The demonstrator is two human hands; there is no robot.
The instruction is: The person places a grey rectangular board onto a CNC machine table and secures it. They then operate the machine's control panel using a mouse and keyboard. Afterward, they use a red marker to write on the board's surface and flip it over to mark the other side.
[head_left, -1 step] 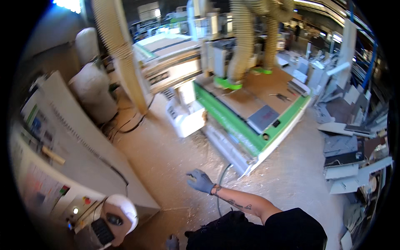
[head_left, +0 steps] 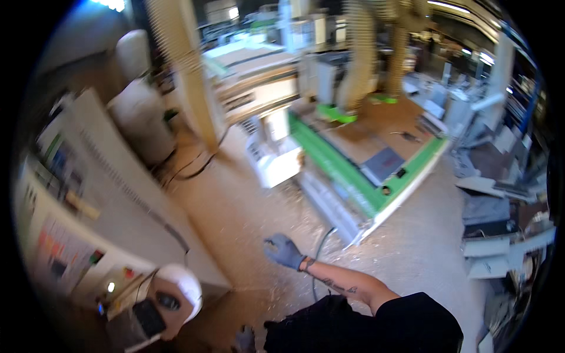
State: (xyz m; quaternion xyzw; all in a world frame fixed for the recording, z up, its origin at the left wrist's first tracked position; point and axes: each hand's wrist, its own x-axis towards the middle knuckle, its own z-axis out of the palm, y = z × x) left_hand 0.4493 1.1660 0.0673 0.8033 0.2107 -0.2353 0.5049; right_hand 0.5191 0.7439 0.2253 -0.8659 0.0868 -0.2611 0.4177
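Note:
My right hand (head_left: 283, 251), in a grey-blue glove, reaches forward on a bare tattooed forearm over the sawdust-covered floor (head_left: 235, 206). Its fingers are loosely spread and hold nothing. A thin grey hose (head_left: 322, 242) lies on the floor just right of that hand. My left hand (head_left: 245, 339), also gloved, shows only partly at the lower edge, and its fingers are too dark to read. Ahead stands a large machine bed with a green edge (head_left: 347, 176) and a brown board on top.
A long grey control cabinet (head_left: 88, 194) runs along the left, with a white rounded cover (head_left: 183, 283) and a dark keypad unit (head_left: 147, 320) at its near end. Ribbed extraction ducts (head_left: 182, 70) hang down. Stacked panels (head_left: 500, 206) crowd the right side.

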